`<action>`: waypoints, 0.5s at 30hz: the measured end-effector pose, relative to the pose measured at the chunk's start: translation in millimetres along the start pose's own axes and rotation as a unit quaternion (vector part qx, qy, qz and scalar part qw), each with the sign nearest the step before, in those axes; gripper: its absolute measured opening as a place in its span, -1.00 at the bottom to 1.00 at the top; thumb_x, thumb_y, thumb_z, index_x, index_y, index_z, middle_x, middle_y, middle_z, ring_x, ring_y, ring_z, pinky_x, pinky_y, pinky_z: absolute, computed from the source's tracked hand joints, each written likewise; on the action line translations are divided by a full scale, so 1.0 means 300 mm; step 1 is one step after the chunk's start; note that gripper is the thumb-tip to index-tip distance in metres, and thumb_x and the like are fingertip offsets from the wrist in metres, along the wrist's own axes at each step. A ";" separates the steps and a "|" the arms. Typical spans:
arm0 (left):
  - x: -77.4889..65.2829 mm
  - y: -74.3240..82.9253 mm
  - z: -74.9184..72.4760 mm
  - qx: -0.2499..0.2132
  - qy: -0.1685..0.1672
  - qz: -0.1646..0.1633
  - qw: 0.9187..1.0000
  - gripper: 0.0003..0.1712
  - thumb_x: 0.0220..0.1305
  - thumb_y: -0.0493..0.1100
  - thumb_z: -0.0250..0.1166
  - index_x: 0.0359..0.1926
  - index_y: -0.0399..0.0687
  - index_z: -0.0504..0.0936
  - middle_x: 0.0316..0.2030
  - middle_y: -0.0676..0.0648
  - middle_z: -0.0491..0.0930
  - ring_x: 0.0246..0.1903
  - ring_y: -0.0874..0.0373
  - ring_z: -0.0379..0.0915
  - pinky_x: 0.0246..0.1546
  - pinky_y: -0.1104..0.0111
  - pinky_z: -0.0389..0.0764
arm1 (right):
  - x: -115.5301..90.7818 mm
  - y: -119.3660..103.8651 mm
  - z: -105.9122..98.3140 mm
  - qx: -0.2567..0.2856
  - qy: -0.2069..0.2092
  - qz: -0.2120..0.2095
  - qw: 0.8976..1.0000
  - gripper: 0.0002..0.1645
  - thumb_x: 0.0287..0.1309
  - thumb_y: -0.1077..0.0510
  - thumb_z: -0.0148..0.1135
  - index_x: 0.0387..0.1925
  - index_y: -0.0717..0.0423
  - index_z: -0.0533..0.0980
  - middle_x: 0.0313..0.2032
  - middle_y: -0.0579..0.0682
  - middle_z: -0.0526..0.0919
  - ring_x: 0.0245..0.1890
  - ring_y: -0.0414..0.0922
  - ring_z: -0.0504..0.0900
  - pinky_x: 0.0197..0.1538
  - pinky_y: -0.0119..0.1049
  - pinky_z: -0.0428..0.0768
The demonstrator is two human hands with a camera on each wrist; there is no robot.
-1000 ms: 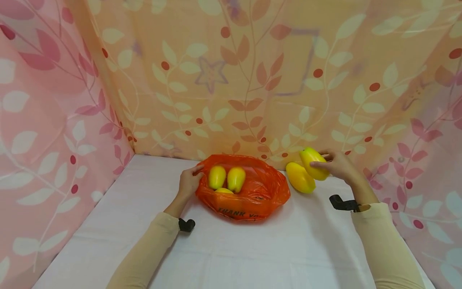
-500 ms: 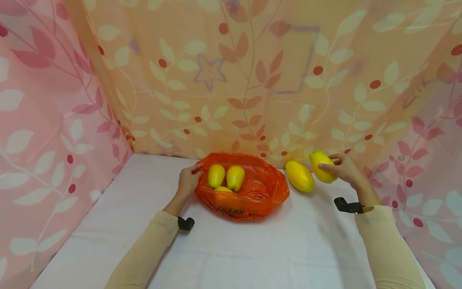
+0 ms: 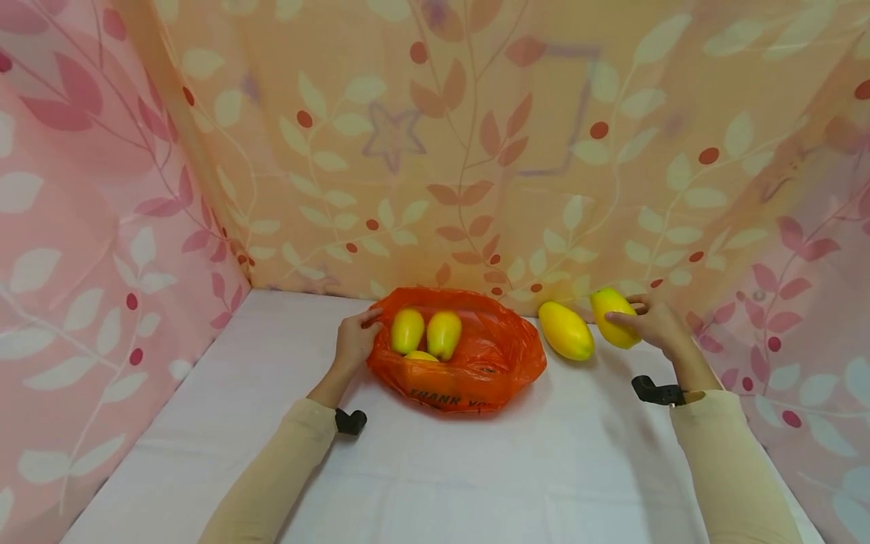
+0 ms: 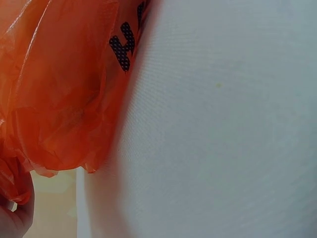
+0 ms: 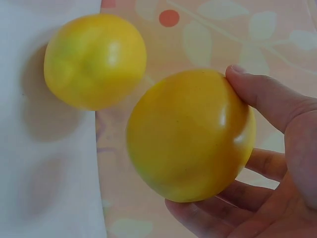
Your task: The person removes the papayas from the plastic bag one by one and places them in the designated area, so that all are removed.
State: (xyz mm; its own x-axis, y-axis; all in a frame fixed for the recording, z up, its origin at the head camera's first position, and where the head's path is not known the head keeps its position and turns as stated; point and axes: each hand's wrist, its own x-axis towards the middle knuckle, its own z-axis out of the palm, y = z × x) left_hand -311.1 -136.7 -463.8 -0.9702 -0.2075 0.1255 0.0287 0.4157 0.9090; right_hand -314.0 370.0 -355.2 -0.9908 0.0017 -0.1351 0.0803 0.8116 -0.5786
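A red-orange plastic bag (image 3: 503,385) with black lettering stands with its mouth spread, and three yellow mangoes (image 3: 444,335) show inside it. My left hand (image 3: 355,346) pinches the bag's left rim; only part of that hand appears in the left wrist view, at the bag's crumpled edge (image 4: 17,183). To the right, my right hand (image 3: 658,326) grips a yellow mango (image 3: 615,319) with a greenish end, thumb on one side and fingers on the other. Another mango (image 3: 566,331) lies on the table just left of the held one, apart from it.
A white cloth (image 3: 435,476) covers the table. Patterned curtains rise behind (image 3: 435,189) and on both sides, with the back one close behind the bag and the loose mango. Each wrist wears a black camera mount (image 3: 656,390).
My right hand has moved the gripped mango to the right, from in front of the loose mango to beside it. My left hand stays at the bag's rim.
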 end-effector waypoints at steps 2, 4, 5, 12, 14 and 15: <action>0.003 0.006 -0.002 -0.002 -0.001 0.002 1.000 -0.62 0.28 -0.30 0.23 0.13 -0.21 0.63 0.13 -0.27 0.58 0.25 -0.09 0.41 0.26 0.07 0.44 | 0.007 0.006 -0.002 0.000 0.002 -0.002 1.000 0.12 0.14 -0.45 0.12 0.38 0.34 0.17 0.21 0.50 0.35 0.06 0.31 0.45 0.06 0.10 0.55; 0.005 0.009 -0.002 -0.003 -0.001 0.003 1.000 -0.62 0.28 -0.30 0.24 0.12 -0.20 0.63 0.13 -0.26 0.59 0.26 -0.08 0.40 0.27 0.08 0.43 | 0.013 0.010 -0.004 0.002 0.004 -0.003 1.000 0.12 0.15 -0.44 0.12 0.38 0.34 0.17 0.21 0.49 0.36 0.05 0.30 0.46 0.05 0.09 0.55; 0.006 0.010 -0.003 -0.001 -0.001 0.002 1.000 -0.62 0.29 -0.30 0.24 0.13 -0.20 0.63 0.14 -0.25 0.59 0.28 -0.07 0.39 0.29 0.09 0.42 | 0.015 0.013 -0.003 0.003 0.005 -0.002 1.000 0.13 0.14 -0.45 0.13 0.38 0.35 0.17 0.21 0.50 0.35 0.06 0.30 0.46 0.05 0.10 0.55; -0.006 0.004 -0.004 -0.005 0.001 -0.002 1.000 -0.61 0.29 -0.30 0.24 0.14 -0.21 0.62 0.14 -0.26 0.58 0.27 -0.07 0.39 0.27 0.09 0.43 | 0.025 0.055 0.030 0.022 0.012 0.001 1.000 0.07 0.19 -0.38 0.14 0.38 0.36 0.17 0.21 0.49 0.35 0.05 0.29 0.47 0.08 0.09 0.57; -0.006 0.005 -0.004 -0.006 0.001 -0.003 1.000 -0.61 0.29 -0.30 0.23 0.13 -0.21 0.62 0.14 -0.27 0.58 0.26 -0.08 0.39 0.26 0.09 0.43 | 0.029 0.064 0.039 0.031 0.014 0.001 0.999 0.05 0.20 -0.36 0.14 0.38 0.36 0.17 0.22 0.49 0.35 0.06 0.28 0.46 0.11 0.10 0.56; -0.005 0.004 -0.004 -0.005 0.001 -0.002 1.000 -0.62 0.29 -0.30 0.23 0.13 -0.21 0.62 0.14 -0.27 0.58 0.27 -0.07 0.39 0.27 0.09 0.43 | 0.030 0.067 0.042 0.033 0.015 0.004 0.999 0.05 0.20 -0.36 0.14 0.38 0.35 0.17 0.22 0.49 0.34 0.06 0.28 0.46 0.12 0.11 0.55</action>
State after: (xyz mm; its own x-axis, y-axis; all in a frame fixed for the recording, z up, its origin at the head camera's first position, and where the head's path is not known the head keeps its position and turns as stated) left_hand -309.2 -137.0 -462.5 -0.9698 -0.2109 0.1225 0.0271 0.4058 0.9136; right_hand -319.9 378.9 -378.2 -0.9928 0.0260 -0.1170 0.0944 0.7713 -0.6294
